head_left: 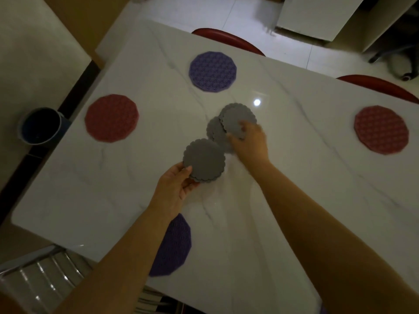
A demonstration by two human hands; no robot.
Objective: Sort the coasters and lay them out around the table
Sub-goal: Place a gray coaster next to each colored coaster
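On the white marble table (294, 177) lie two purple coasters, one at the far side (212, 71) and one at the near edge (175, 245) partly under my left forearm. A red coaster (111, 117) lies at the left and another red one (381, 129) at the right. My left hand (173, 189) holds a small stack of grey scalloped coasters (204, 159) by its near edge. My right hand (250, 142) rests its fingers on a loose pile of grey scalloped coasters (235, 118) at the table's middle.
Two red chair backs (229, 39) (376, 86) stand at the far edge. A dark bucket (40, 125) sits on the floor at the left. A metal chair frame (43, 277) shows at the near left corner.
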